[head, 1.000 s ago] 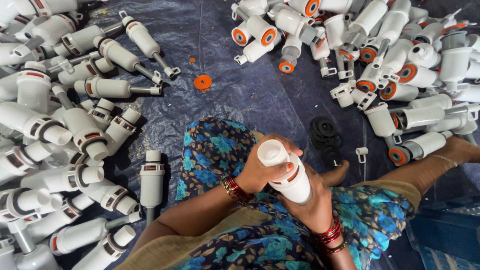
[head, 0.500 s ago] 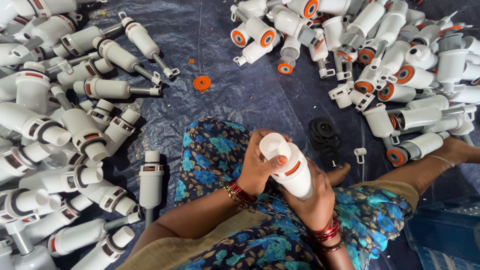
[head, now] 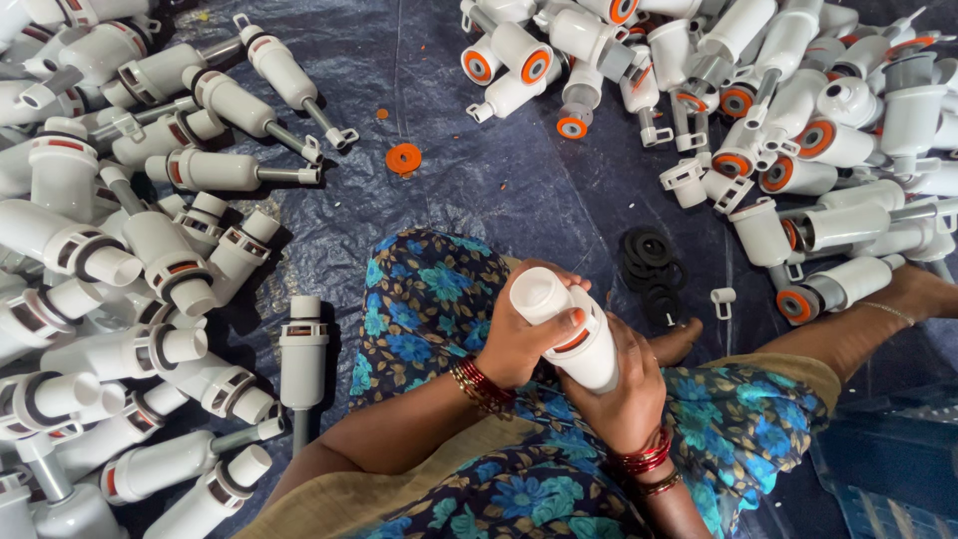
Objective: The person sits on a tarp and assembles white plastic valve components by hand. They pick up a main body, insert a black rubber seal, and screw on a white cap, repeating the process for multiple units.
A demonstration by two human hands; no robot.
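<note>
Both hands wrap one white plastic fitting (head: pixel 574 334) over the lap: left hand (head: pixel 519 339) grips its top end, right hand (head: pixel 619 389) cups the body (orange band showing). Keep it upright, twist evenly.

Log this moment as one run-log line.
left hand: grips white plastic fitting top | right hand: holds it underneath | nearby: black rings on blue tarp

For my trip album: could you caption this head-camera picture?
Seated on a dark tarp, a person's left hand and right hand grip a white plastic fitting amid piles of similar parts.
</note>
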